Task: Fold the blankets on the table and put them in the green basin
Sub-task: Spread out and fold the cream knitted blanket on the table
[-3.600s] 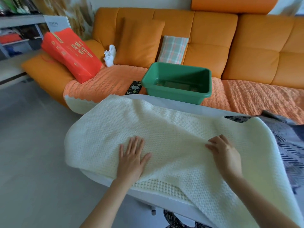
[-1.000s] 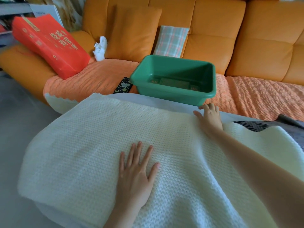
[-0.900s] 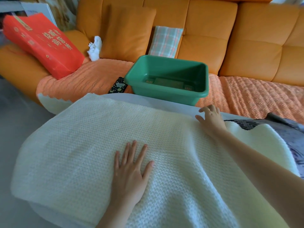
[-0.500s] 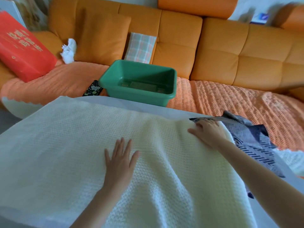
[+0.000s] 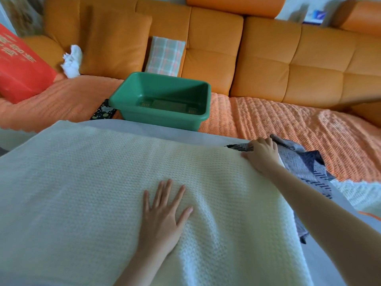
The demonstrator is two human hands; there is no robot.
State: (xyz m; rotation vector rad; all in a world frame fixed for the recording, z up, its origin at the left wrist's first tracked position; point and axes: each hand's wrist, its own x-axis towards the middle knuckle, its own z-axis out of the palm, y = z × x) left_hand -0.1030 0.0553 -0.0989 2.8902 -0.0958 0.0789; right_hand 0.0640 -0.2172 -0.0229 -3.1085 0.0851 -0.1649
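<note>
Cream blanket (image 5: 92,182): left hand (image 5: 162,215) flat, right hand (image 5: 261,155) grips corner.

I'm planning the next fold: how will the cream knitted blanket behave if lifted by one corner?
Probably floppy: the cream blanket drapes over the table edge and ripples near the left hand. Likely light for its size, being open-knit. Its texture may catch the grey patterned blanket by the right hand.
</note>
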